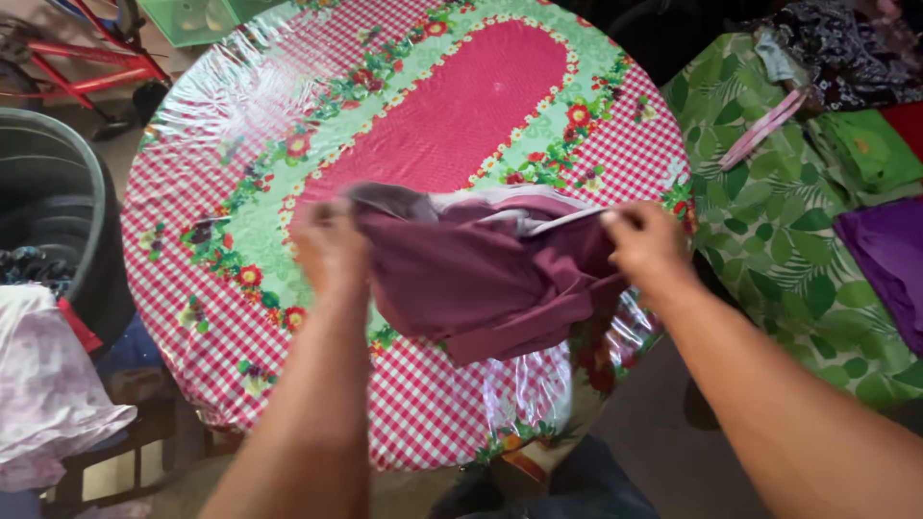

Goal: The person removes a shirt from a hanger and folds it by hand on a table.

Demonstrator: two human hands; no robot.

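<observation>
A maroon garment (481, 274) with a pale grey-white inner edge hangs bunched over the near part of a round table (202, 144) covered in a red-checked, flowered plastic cloth. My left hand (329, 248) grips the garment's left end, blurred by motion. My right hand (646, 245) pinches its right end near the pale trim. Both hands hold the cloth stretched between them, a little above the tabletop.
A dark round bin (58, 207) with clothes stands at the left, a pale pink cloth (43, 384) below it. A red bicycle frame (91, 67) is at the top left. On the right, a green leaf-print surface (779, 231) holds folded green, purple and dark clothes.
</observation>
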